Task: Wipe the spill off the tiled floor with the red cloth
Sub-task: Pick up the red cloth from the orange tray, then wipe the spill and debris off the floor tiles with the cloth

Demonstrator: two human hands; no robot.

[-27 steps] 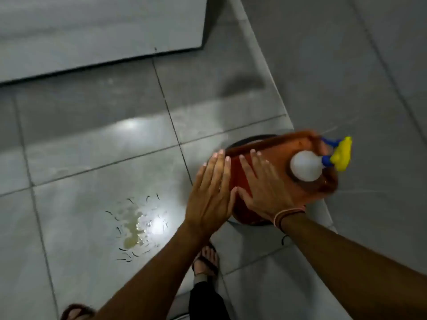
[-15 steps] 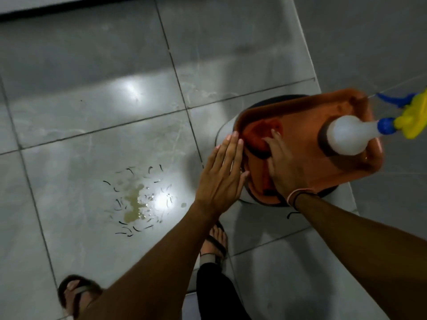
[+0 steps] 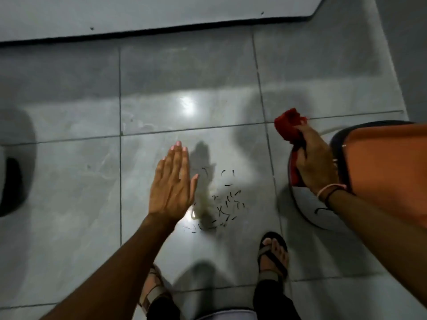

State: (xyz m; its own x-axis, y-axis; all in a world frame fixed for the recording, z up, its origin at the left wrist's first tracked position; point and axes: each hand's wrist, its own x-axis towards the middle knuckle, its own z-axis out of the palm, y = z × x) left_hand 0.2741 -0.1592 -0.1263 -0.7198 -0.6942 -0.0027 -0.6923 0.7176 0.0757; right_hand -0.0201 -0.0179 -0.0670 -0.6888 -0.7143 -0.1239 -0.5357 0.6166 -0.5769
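Right hand: the right hand [image 3: 315,162] is closing its fingers around the red cloth [image 3: 290,127], gripping it bunched, with one end sticking up past the fingertips and the rest trailing down under the palm; a thin pink band and a dark one are sitting on the wrist.
Left hand: the left hand [image 3: 172,183] is hovering flat and fully spread, fingers together and pointing away, thumb out to the right, gripping nothing; it is sitting above the left edge of the spill.
Red cloth: it is hanging clear of the floor beside the orange tray [image 3: 388,162], well to the right of the spill.
Spill: the spill [image 3: 203,204] is lying as a yellowish puddle on the tiled floor [image 3: 69,181], with small dark curved bits [image 3: 228,204] scattering around it, mostly to its right; the left hand's thumb is overlapping its upper left part.
Orange tray: it is resting on a round dark-rimmed stand [image 3: 307,211] at the right edge.
Feet: two sandalled feet [image 3: 273,257] are standing just below the spill, dark trouser legs showing above them.
Floor: a lamp's bright glare is reflecting off the grey tiles above the spill.
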